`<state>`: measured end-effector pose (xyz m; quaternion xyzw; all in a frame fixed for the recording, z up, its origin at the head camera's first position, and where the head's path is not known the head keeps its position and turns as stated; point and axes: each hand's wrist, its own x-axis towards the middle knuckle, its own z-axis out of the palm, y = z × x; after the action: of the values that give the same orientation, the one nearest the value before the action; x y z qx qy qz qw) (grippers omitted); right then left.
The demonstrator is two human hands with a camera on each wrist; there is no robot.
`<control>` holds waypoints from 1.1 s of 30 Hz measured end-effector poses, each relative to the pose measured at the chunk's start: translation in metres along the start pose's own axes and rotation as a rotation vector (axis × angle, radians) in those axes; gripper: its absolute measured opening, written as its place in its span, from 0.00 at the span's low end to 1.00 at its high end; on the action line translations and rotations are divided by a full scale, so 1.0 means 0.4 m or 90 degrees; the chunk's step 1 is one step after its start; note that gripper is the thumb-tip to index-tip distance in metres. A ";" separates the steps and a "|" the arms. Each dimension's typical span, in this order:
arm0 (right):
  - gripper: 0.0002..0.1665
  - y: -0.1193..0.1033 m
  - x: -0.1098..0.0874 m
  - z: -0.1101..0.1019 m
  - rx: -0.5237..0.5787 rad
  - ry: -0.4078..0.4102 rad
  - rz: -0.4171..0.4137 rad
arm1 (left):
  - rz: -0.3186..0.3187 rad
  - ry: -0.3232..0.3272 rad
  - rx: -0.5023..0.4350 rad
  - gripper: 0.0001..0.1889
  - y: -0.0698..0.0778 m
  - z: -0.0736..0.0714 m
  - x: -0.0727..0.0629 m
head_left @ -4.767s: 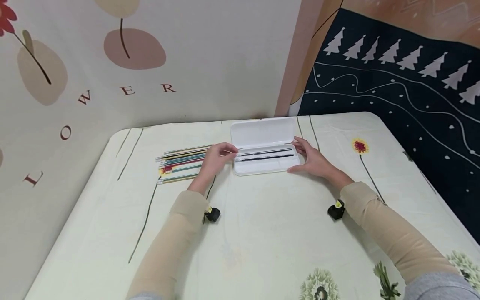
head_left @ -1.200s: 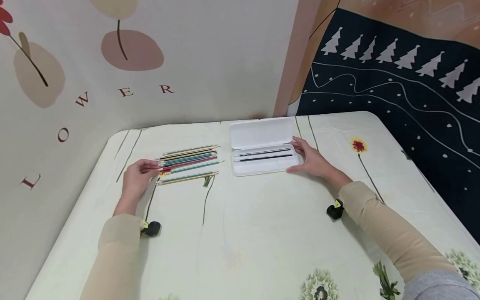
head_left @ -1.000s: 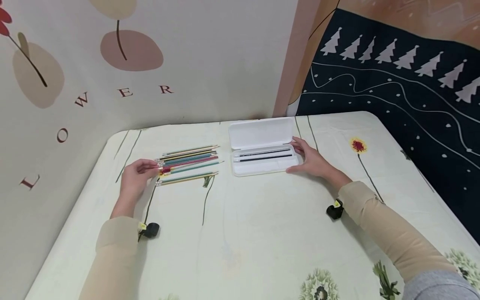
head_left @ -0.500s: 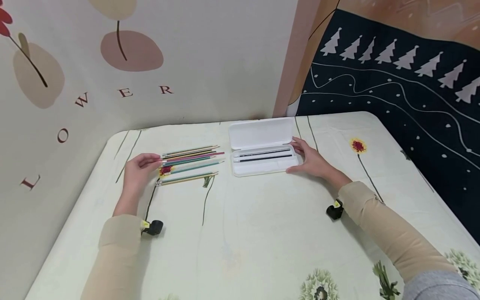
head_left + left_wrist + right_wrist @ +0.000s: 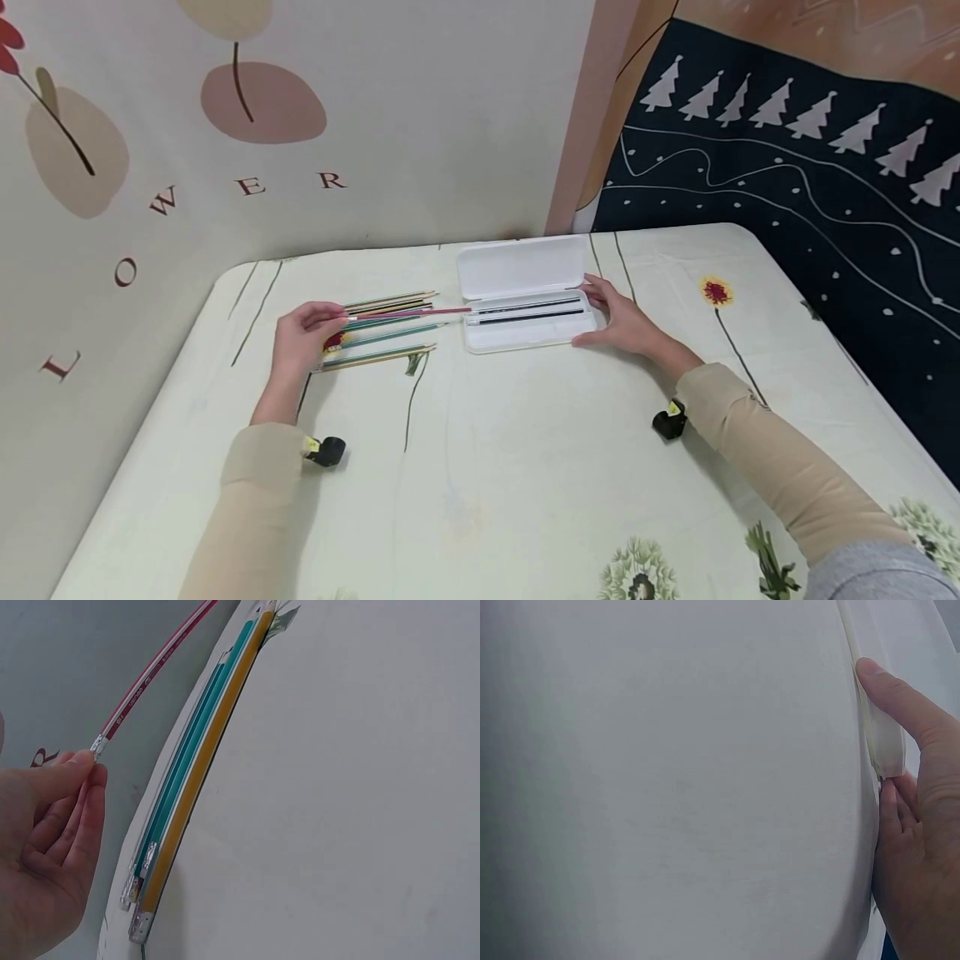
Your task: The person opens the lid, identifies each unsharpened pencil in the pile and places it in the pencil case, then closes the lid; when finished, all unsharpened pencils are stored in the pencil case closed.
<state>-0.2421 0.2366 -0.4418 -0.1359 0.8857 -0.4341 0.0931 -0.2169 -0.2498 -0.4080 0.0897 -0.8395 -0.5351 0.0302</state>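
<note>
My left hand (image 5: 303,337) pinches a red-and-white striped pencil (image 5: 408,314) at its eraser end, between thumb and fingertips. In the left wrist view that pencil (image 5: 144,682) slants up above the others. Its far end overlaps the left edge of the open white pencil case (image 5: 525,335) in the head view. Two dark pencils (image 5: 532,317) lie lengthwise inside the case. My right hand (image 5: 626,321) grips the case's right end, thumb at the front corner and fingers behind; the right wrist view shows the thumb (image 5: 889,690) along the rim.
Several pencils lie in a rough row left of the case, among them teal pencils (image 5: 390,335) and a yellow pencil (image 5: 191,780) nearest me. The case's lid (image 5: 521,268) stands raised at the back, near the wall. A flower-printed cloth (image 5: 525,467) covers the table.
My left hand went from the case back to the pencil row, took the red pencil by its eraser end, and has moved it up and right toward the case. The right hand stays put.
</note>
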 end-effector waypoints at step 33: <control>0.69 -0.001 -0.001 -0.001 -0.001 0.001 0.008 | 0.080 -0.123 0.006 0.11 0.072 0.211 0.004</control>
<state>-0.2419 0.2368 -0.4413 -0.1300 0.8870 -0.4327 0.0953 -0.2344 -0.1627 -0.4181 -0.0149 -0.8451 -0.5340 -0.0182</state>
